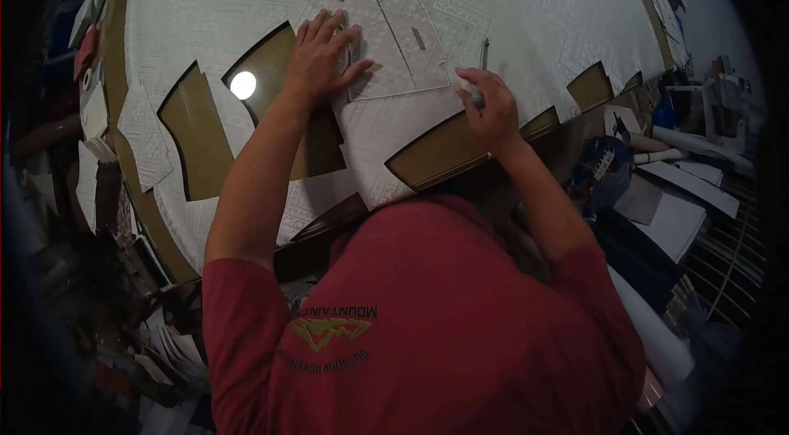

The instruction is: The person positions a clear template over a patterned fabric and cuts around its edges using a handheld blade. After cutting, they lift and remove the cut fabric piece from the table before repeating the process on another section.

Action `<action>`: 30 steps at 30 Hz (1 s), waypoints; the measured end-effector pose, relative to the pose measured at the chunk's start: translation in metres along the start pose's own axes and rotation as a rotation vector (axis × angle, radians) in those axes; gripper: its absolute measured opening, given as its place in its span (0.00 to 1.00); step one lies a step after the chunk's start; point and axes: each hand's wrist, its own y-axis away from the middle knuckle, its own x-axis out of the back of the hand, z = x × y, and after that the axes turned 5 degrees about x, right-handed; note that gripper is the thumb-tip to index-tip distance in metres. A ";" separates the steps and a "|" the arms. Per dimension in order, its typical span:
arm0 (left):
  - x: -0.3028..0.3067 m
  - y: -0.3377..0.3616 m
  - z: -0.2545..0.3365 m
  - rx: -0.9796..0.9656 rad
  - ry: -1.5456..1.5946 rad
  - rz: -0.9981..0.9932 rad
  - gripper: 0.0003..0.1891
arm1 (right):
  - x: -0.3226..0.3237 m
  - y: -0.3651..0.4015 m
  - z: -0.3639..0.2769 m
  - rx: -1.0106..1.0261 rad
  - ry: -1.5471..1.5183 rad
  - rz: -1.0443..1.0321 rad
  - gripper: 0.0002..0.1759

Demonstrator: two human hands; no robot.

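Note:
White patterned sheet material (542, 7) covers the table. On it lies a clear, fan-shaped template (382, 65) with dark edges, a dark line across it and two small dark strips. My left hand (319, 61) rests flat with fingers spread at the template's left edge. At the lower right corner of the template, my right hand (493, 110) is closed round a slim grey tool (485, 55) with a thin shaft pointing away from me. The exact kind of tool cannot be made out.
Through cut-out gaps in the sheet, the brown tabletop (200, 135) shows at left, centre and right. A bright round light spot is on the left. Cut scraps, papers and rolls (678, 131) crowd the right side; more scraps pile up at left. The table's near edge touches my body.

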 end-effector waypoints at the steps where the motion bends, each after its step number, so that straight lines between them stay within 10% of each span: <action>1: 0.002 -0.004 0.001 -0.009 -0.013 0.001 0.34 | -0.003 -0.005 0.003 0.115 0.002 -0.029 0.22; 30: 0.005 -0.006 0.006 0.056 0.114 0.038 0.39 | -0.028 -0.014 0.025 0.171 -0.048 -0.109 0.31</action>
